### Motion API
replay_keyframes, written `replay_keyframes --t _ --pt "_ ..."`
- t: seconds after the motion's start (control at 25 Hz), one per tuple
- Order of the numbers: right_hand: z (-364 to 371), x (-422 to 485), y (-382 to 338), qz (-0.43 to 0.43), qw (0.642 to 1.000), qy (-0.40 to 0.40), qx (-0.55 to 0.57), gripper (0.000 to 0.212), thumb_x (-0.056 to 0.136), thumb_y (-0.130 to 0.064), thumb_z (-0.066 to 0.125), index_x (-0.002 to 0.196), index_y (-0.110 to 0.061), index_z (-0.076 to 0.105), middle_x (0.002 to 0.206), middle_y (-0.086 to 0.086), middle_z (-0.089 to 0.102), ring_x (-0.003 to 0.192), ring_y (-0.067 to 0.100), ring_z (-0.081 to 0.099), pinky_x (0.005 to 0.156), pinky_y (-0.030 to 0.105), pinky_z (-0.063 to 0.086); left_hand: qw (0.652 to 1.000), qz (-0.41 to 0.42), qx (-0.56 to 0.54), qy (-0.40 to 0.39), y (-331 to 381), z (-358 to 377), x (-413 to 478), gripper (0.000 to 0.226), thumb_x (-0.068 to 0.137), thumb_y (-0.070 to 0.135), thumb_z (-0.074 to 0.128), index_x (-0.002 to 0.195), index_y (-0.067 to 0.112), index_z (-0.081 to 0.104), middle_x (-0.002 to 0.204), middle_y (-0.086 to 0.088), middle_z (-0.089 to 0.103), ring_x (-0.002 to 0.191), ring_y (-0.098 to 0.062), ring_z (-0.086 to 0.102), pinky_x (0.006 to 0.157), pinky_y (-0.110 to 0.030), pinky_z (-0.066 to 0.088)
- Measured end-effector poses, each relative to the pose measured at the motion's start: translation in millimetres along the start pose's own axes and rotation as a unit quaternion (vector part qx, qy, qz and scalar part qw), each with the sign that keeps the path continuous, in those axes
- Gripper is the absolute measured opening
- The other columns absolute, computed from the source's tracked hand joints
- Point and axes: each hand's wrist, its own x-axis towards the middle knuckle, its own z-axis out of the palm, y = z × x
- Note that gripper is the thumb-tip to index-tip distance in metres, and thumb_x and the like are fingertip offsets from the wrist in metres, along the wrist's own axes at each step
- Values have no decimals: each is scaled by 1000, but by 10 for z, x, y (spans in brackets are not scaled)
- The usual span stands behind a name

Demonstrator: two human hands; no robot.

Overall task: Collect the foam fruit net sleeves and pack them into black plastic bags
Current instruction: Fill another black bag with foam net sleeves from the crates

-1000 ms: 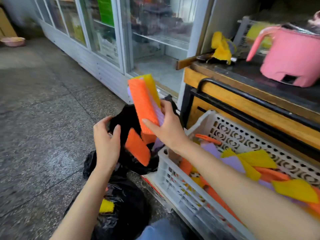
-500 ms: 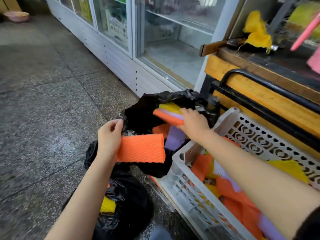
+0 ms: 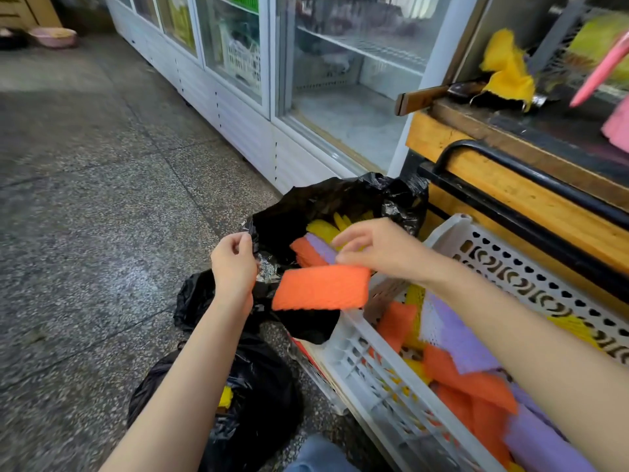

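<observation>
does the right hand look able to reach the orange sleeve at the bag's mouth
Probably yes: the right hand sits at the top edge of the orange sleeve, nothing between, and the left hand grips the black bag beside it.

- Glass-door display fridge stands along a speckled stone floor.
- Wooden counter with a black rail; a wooden-handled knife and yellow cloth lie on top.
- Pink basin on the far floor.
</observation>
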Motion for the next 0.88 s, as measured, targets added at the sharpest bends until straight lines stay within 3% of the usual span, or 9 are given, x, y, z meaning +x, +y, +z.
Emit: replay_keyframes --t 0.12,0.2,0.28,0.4,0.48,0.56,0.64,0.76,0.88 --pt "-173 122 116 -37 971 232 -36 13 85 -12 67 95 -19 68 85 -11 64 76 -2 58 72 8 43 1000 -6 -26 -10 44 -51 -52 26 99 13 43 74 16 52 61 0 37 48 -10 32 51 -28 30" --pt "-138 232 189 -66 938 323 -111 11 88 -12 63 98 -12 66 95 0 63 86 11 59 80 18 48 999 1 -29 -28 63 -30 -111 22 98 12 44 81 16 58 64 -2 38 53 -11 31 53 -29 30" --pt "-1 364 286 -68 942 266 -193 14 89 -15 61 102 -10 64 103 5 60 96 21 57 86 35 48 999 22 -16 -39 47 5 -151 24 97 13 46 76 19 57 69 -6 42 60 -14 34 59 -30 32" --pt "178 412 373 -20 962 126 -241 25 94 -29 55 114 -16 62 115 2 62 106 21 57 86 34 46 997 47 31 -57 7 27 -172 18 97 16 48 84 19 61 73 -2 53 63 -14 43 65 -30 37" --pt "162 224 391 -41 970 161 -178 27 97 -33 48 117 -19 59 115 -3 63 105 15 57 84 33 47 991 69 81 -83 -28 37 -167 12 95 15 50 95 15 62 71 2 55 65 -16 48 67 -31 39" --pt "109 -115 469 -85 961 224 -137 25 99 -31 44 116 -20 59 111 -8 61 101 5 55 83 24 47 977 115 149 -96 -29 73 -209 12 94 13 52 103 11 60 81 -1 58 80 -24 55 76 -34 40" --pt "60 -530 695 -103 945 281 -130 21 98 -26 45 113 -20 59 106 -12 58 95 -1 53 79 11 42 939 232 245 -64 11 155 -335 17 91 10 56 107 6 56 98 -11 56 95 -30 51 85 -37 36" --pt "31 -1080 1342 -2 951 275 -140 23 94 -27 51 116 -20 54 110 -10 56 104 8 54 83 12 39 869 396 291 -63 140 425 -689 19 86 12 55 105 8 56 102 -13 53 94 -30 47 83 -39 34" --pt "72 -1459 1956 147 953 181 -191 66 83 -49 62 135 -14 40 138 2 43 133 21 36 106 28 27 835 420 262 -241 130 847 -1052 20 87 16 50 105 11 56 104 -7 52 98 -25 48 85 -38 39"
